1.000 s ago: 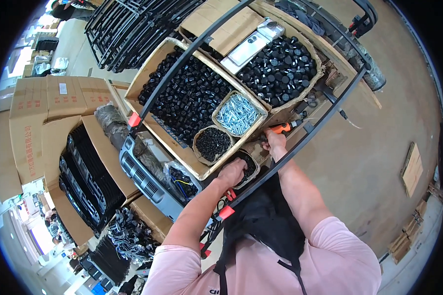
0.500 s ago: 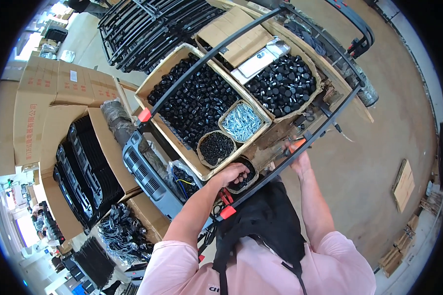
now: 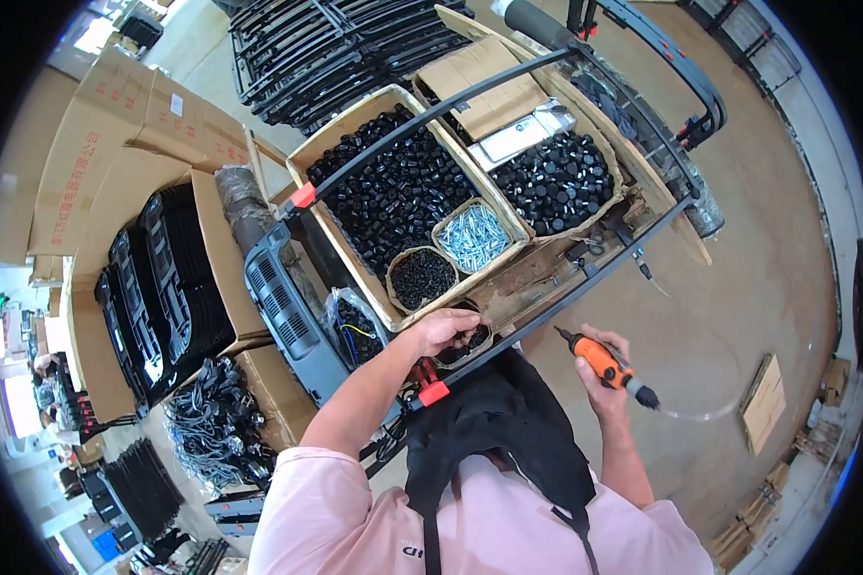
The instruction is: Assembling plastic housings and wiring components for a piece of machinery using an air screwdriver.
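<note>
- While the right hand (image 3: 604, 395) grips an orange screwdriver (image 3: 602, 359), right of centre in the head view, the left (image 3: 444, 331) hangs over a small tub (image 3: 490, 339) at centre; cannot tell if it holds anything.
- Pinching few pieces, screwdriver tip clear of the dark rail (image 3: 566, 301), should serve best.

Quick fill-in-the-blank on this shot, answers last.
The tool in the right hand is black and ____.
The left hand is at a small bin of ____ parts.
The metal screws in the large box are ____ in colour.
The wooden board lies nearer the ____ hand.

Answers: orange; black; silver; right
</note>
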Tool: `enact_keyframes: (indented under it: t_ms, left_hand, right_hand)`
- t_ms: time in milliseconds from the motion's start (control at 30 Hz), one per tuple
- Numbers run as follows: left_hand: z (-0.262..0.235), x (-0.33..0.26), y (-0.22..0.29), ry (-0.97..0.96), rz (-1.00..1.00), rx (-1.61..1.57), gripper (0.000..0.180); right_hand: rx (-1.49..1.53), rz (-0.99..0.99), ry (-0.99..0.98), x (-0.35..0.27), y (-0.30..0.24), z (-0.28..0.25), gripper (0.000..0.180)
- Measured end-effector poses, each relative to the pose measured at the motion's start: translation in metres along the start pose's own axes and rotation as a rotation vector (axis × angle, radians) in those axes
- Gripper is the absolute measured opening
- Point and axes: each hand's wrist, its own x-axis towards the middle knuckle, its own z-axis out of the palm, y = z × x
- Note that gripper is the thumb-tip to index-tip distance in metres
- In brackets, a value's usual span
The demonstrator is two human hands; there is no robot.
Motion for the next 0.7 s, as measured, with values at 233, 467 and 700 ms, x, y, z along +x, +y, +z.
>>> enact_keyframes:
  t_ms: [233,467,700]
  left_hand:
    - [0.03,-0.061,0.023,0.094,0.211,-0.296,0.027]
    - [0.063,-0.106,0.011,0.271,0.554,-0.653,0.031]
    - [0.103,-0.129,-0.024,0.572,0.809,-1.049,0.029]
  right_hand:
    - [0.145,-0.04,-0.213,0.05,-0.079,0.024,0.063]
    - [0.293,-0.212,-0.504,0.094,-0.099,0.075,0.062]
    - [0.337,-0.231,-0.835,0.113,-0.107,0.133,0.056]
